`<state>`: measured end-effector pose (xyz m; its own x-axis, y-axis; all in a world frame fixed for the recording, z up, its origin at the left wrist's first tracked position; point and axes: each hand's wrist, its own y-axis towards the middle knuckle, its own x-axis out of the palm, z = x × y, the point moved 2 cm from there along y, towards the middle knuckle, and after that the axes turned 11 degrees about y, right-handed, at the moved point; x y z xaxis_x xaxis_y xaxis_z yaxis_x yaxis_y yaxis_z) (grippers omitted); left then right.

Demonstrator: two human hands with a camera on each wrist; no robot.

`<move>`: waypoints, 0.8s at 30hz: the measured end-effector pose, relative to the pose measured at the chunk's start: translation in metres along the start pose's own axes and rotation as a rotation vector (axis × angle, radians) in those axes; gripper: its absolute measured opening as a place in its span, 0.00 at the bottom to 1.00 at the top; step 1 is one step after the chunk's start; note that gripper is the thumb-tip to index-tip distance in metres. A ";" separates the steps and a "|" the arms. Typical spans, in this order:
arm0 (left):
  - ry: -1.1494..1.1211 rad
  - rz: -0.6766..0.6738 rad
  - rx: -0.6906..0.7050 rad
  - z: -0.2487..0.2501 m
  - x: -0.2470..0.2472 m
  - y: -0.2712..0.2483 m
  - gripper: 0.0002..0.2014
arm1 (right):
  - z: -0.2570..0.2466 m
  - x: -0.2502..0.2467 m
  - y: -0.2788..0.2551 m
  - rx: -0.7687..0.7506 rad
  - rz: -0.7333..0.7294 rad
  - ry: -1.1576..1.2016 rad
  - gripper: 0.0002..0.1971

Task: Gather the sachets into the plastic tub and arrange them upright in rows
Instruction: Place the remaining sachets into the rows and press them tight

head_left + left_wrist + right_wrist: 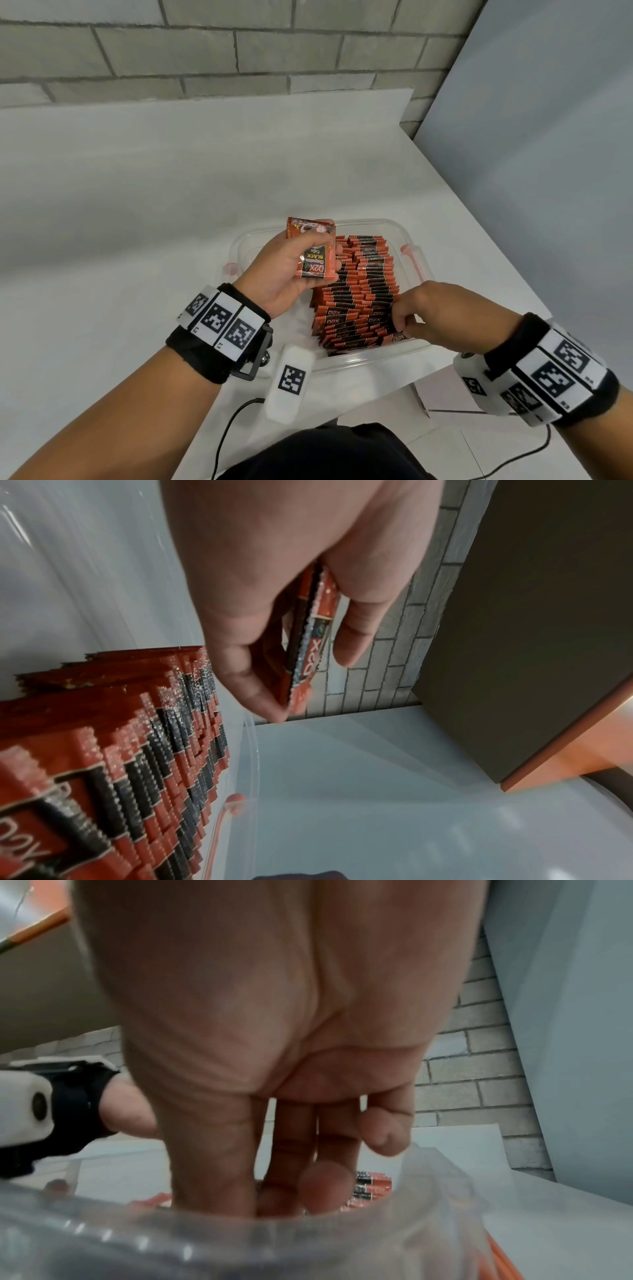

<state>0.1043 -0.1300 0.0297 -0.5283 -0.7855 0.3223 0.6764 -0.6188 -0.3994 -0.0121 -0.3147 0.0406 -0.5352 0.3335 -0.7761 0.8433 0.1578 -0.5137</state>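
Looks to me like a staged recording bench, not a home or shop. I see a plain white table pushed against a bare grey block wall, with a flat grey panel closing off the right side. Marker bands and wrist cameras with a cable fit a data-capture setup. Tiled floor under the table edge.

We see a white table set against a grey block wall, a pale panel on the right, and tiled floor below.
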 end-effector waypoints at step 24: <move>-0.014 -0.023 -0.012 -0.006 0.000 0.006 0.07 | -0.007 0.003 -0.014 -0.039 -0.050 -0.010 0.13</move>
<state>0.1049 -0.1339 0.0219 -0.5363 -0.7711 0.3432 0.6583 -0.6366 -0.4017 -0.0252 -0.3097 0.0484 -0.5771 0.3147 -0.7536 0.8166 0.2101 -0.5376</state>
